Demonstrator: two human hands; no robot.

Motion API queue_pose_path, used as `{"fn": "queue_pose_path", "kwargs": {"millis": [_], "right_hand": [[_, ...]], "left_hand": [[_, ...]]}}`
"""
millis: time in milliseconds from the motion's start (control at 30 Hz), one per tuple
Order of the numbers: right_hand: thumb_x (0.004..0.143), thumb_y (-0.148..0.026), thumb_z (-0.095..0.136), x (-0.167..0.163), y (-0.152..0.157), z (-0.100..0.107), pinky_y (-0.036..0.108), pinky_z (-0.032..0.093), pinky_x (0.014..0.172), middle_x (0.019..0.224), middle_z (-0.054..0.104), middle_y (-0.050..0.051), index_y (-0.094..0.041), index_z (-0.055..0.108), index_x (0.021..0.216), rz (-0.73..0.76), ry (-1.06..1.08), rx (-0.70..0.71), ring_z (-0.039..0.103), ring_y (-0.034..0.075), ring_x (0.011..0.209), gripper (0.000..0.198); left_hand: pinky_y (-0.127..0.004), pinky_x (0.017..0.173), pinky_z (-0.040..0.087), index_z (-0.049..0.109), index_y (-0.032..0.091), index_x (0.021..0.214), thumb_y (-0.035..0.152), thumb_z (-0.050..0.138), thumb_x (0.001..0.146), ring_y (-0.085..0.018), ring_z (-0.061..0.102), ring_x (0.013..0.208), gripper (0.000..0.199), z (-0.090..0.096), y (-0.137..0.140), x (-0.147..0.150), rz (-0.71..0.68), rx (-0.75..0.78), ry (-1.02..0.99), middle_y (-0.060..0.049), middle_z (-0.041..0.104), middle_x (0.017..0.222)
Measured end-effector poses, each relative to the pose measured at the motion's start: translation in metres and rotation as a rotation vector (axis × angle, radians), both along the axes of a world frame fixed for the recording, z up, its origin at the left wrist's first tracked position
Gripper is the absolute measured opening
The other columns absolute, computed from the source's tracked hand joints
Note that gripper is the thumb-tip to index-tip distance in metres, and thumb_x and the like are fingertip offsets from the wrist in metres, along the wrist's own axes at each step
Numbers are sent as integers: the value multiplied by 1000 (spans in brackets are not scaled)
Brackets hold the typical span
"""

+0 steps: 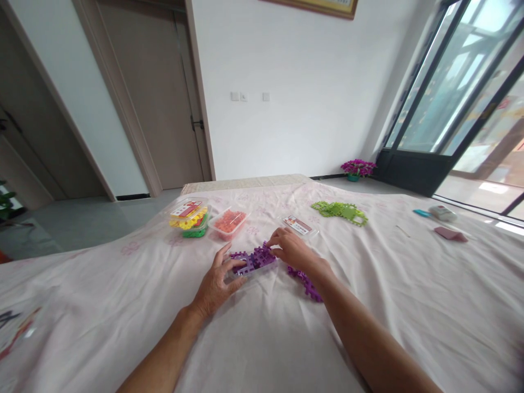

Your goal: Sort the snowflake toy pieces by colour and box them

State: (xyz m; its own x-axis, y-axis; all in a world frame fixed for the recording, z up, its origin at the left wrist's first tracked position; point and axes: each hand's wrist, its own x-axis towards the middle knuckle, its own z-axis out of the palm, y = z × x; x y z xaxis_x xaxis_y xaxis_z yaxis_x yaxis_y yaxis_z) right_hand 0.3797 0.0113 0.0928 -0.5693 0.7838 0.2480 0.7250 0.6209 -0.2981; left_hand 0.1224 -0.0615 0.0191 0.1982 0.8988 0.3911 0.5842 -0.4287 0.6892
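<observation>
A clear plastic box [262,269] filled with purple interlocking building pieces [252,260] sits on the cloth in front of me. My left hand [216,279] grips its left end, thumb along the near side and fingers over the top. At the right end, my right hand [290,248] pinches purple pieces that rise above the rim; its fingertips are partly hidden. More purple pieces, joined in a strip [303,284], lie beside my right forearm, which covers part of them. Just behind my right hand is a clear lid [298,225] with a printed label.
An open box of orange pieces [230,222] stands behind left, beside stacked boxes with yellow [188,218] and green pieces [195,231]. Joined lime-green pieces [340,211] lie at the back right. Farther right are a pink folded item [450,234] and a white packet [442,213].
</observation>
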Motion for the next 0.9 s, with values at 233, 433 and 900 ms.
{"fn": "queue_pose_path", "kwargs": {"millis": [233,433,900], "right_hand": [[87,-19,60,41,21,1,28,46,84,104,75,6,-23,76,106,-308,89,-47,67,20,97,26],[77,-29,69,71,31,-12,28,45,78,112,73,6,-24,74,114,-561,-209,-221,66,24,102,37],[86,-33,59,64,34,-32,29,43,75,109,72,10,-21,69,111,-632,-205,-185,66,25,102,29]], "left_hand": [[-53,115,38,69,27,116,42,67,86,-34,44,138,34,-4,2,-1,-1,4,21,-9,28,156],[-53,113,41,70,26,113,38,68,85,-33,47,136,31,-5,3,0,1,62,30,-9,33,154],[-51,114,40,70,26,115,40,67,86,-33,46,137,32,-5,3,-1,-13,51,24,-10,29,157]]}}
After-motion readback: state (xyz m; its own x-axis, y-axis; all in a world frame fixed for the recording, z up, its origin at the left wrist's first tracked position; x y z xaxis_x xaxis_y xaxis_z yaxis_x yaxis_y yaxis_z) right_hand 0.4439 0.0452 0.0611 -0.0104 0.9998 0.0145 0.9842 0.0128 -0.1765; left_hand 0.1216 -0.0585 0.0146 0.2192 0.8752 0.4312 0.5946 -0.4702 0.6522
